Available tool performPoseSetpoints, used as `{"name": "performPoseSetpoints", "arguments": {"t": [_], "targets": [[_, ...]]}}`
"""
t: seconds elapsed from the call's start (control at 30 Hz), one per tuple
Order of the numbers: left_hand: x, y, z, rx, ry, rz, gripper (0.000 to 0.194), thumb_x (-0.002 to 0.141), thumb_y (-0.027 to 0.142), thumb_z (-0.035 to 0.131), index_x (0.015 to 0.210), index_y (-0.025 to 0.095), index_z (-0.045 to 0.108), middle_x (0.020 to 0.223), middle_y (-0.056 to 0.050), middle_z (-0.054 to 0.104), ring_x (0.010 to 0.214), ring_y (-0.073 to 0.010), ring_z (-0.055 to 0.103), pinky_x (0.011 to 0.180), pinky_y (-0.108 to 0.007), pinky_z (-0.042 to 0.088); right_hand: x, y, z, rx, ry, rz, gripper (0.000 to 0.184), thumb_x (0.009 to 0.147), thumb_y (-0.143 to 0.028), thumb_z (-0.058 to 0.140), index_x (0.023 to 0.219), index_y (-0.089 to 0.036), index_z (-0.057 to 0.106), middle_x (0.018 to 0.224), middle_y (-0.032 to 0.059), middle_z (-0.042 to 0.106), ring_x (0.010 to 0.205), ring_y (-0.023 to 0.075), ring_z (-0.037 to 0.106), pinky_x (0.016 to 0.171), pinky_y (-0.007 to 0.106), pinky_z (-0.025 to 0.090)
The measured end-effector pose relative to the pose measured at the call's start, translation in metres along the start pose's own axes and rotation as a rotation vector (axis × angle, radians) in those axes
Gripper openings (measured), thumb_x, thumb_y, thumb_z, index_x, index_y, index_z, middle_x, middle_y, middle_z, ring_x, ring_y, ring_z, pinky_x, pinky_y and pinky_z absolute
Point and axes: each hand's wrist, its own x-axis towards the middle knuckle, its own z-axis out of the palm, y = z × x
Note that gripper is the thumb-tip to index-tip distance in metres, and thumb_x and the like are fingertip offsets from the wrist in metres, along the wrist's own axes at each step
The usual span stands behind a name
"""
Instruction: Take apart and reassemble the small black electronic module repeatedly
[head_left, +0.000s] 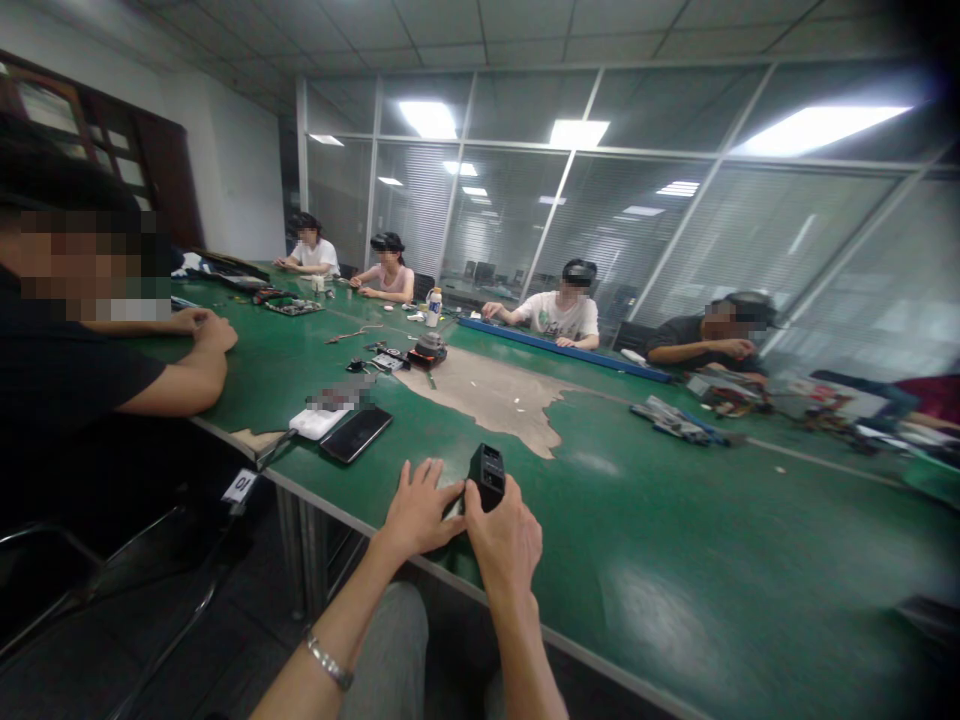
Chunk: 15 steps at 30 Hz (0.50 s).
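Note:
My right hand [506, 535] grips a black box-shaped device [489, 470] with recesses in its top face, its thumb on the near left side and fingers round the right. The device stands near the table's front edge, tilted slightly. Beside it on the left, my left hand [421, 508] has its fingers stretched out and spread, with the thumb reaching to the device's lower left side. Something small and pale shows under that thumb; I cannot make out what it is.
On the green table [637, 530] lie a black phone [357, 434] and a white power bank [319, 422] to the left. Farther off are a dark round-topped device [430, 347], a bottle [433, 307] and a pile of tools [679, 420]. Several people sit around the table.

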Motion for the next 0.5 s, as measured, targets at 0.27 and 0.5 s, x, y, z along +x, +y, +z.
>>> {"name": "performPoseSetpoints", "arguments": {"t": [0.27, 0.5], "targets": [[0.001, -0.001, -0.002, 0.012, -0.04, -0.014, 0.07, 0.085, 0.056, 0.051, 0.147, 0.025, 0.043, 0.158, -0.013, 0.032, 0.146, -0.0368, 0.023, 0.116, -0.063, 0.008, -0.003, -0.008, 0.001, -0.125, -0.091, -0.001, 0.051, 0.091, -0.051, 0.045, 0.123, -0.012, 0.053, 0.09, 0.0156, 0.072, 0.087, 0.0281, 0.07, 0.079, 0.036, 0.043], [0.001, 0.001, -0.002, 0.002, -0.013, -0.006, 0.074, 0.083, 0.053, 0.05, 0.149, 0.02, 0.04, 0.157, -0.015, 0.034, 0.146, -0.0365, 0.022, 0.117, -0.063, 0.007, -0.014, 0.003, 0.014, -0.119, -0.068, -0.018, 0.046, 0.089, -0.048, 0.049, 0.118, -0.014, 0.056, 0.099, 0.0159, 0.071, 0.098, 0.0288, 0.067, 0.082, 0.036, 0.044]]}}
